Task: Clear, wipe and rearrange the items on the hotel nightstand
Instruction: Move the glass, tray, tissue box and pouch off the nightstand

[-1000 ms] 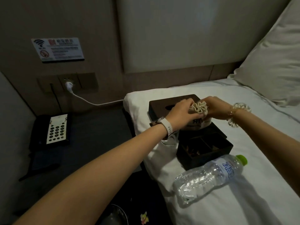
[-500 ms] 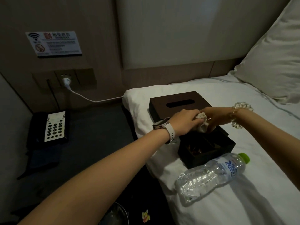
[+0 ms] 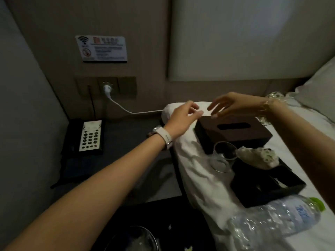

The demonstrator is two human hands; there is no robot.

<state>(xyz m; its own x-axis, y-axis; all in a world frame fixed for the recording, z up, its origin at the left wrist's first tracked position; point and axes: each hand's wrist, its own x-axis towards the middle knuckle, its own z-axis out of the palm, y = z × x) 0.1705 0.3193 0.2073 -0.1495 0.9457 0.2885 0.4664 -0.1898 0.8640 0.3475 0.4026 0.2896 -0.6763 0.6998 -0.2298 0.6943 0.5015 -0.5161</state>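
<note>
Bed and desk, with what each carries

On the white bed [image 3: 208, 182]: a tissue box [image 3: 233, 133], with a glass [image 3: 222, 156] and black tray [image 3: 268, 183] nearer than it, then a water bottle [image 3: 275, 221]. Left of the box, the dark desk [image 3: 130, 142] holds a telephone [image 3: 87, 136].

above the wall socket [image 3: 107, 86] hangs a notice card [image 3: 103, 48] with a wifi symbol and no-smoking sign. its print is too small to read. the water bottle [image 3: 275, 219] label is blurred.
</note>
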